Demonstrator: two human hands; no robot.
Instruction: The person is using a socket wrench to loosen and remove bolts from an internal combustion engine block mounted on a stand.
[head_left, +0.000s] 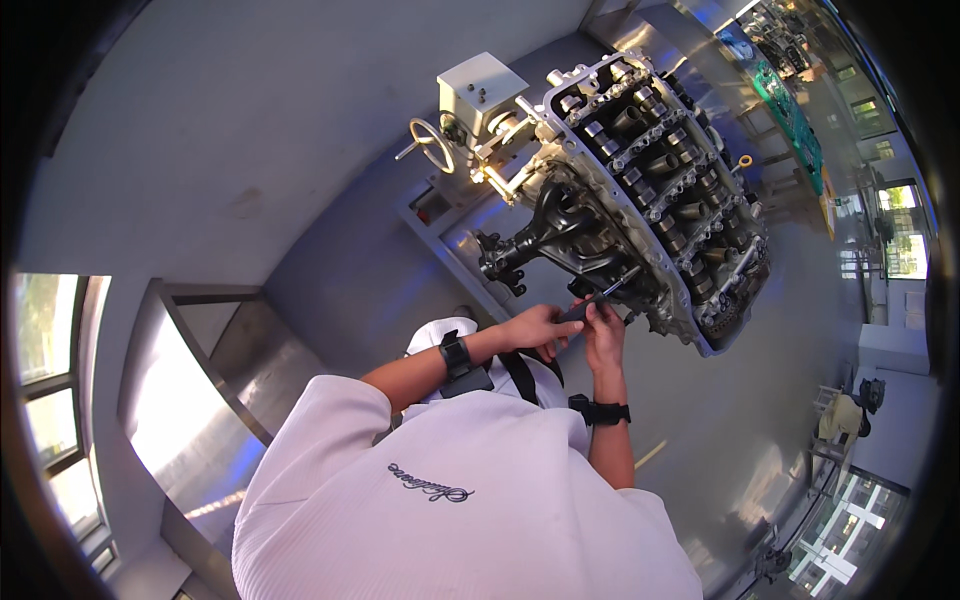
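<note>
A tool with a dark handle [573, 314] and a thin metal shaft [613, 287] points up to the right at the engine; its exact kind is hard to make out. My left hand [538, 328] is closed around the handle end. Beside it, my right hand [603, 338] has its fingers closed on the front part of the handle, near the shaft. The tool's tip reaches the lower side of the engine [655, 190], below a black manifold [560, 225]. What the tip touches is too small to see. Camshafts and valve gear lie exposed on the engine's upper face.
The engine hangs on a stand with a grey gearbox [482, 90] and a handwheel [432, 146]. A metal cabinet [200, 390] stands at the left near the windows. Farther right are a green-topped table [790, 120] and a chair with something beige on it [840, 418].
</note>
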